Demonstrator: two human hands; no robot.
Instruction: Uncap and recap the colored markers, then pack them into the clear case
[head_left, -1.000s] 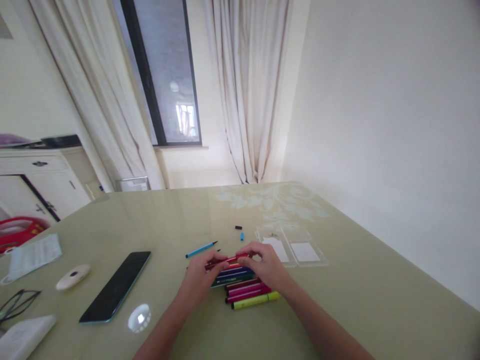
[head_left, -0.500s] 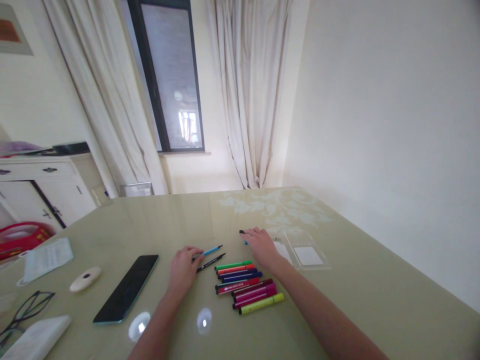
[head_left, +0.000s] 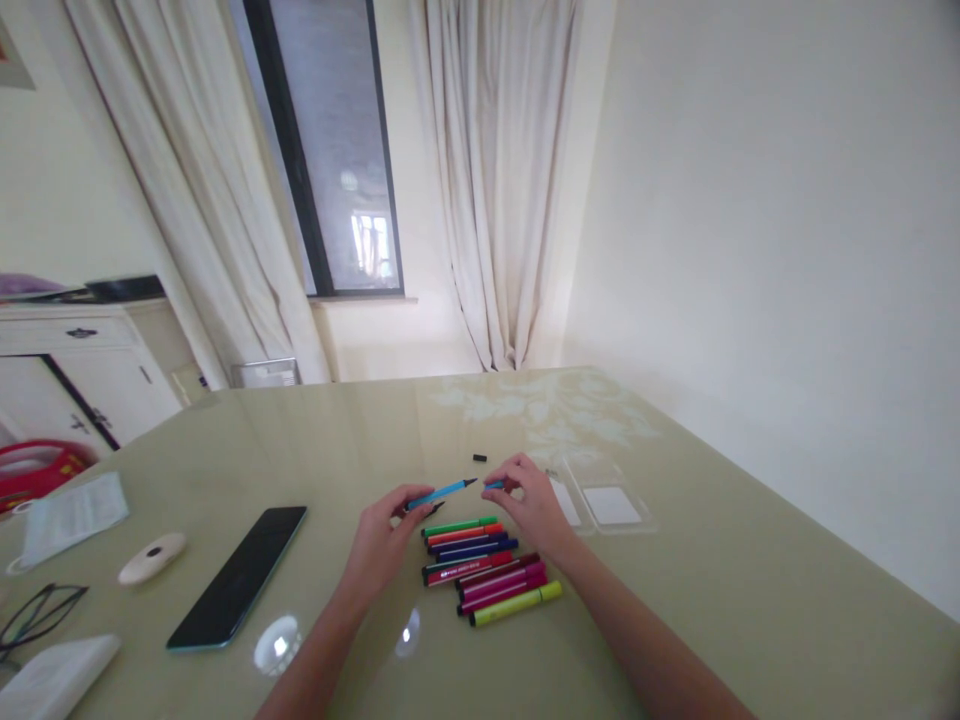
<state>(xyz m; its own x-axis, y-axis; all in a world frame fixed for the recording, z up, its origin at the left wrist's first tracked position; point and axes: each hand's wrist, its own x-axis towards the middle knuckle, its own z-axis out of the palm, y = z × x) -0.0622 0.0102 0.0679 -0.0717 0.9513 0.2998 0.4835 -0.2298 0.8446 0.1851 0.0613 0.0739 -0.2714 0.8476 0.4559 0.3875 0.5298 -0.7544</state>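
Note:
My left hand (head_left: 388,530) is closed on a light blue marker (head_left: 444,493), which is uncapped, its dark tip pointing right. Behind those fingers lies a black marker (head_left: 435,509); only its tip end shows. Just right of the blue tip, my right hand (head_left: 526,500) pinches a small blue cap (head_left: 493,486). Cap and tip are apart. A loose black cap (head_left: 480,458) rests on the table beyond both hands. Nearer to me is a row of capped markers, among them a green marker (head_left: 459,527), a red marker (head_left: 469,568) and a yellow marker (head_left: 516,604).
To the right lies an open clear plastic case (head_left: 643,512) with white cards. On the left are a phone (head_left: 238,578), a white oval object (head_left: 152,558), a face mask (head_left: 75,515), glasses (head_left: 45,610) and a white block (head_left: 60,675). A wall borders the table's right side.
My right hand has picked up the blue cap from the table and come nearer to me. My left hand has lifted the blue marker and moved it right, toward the cap.

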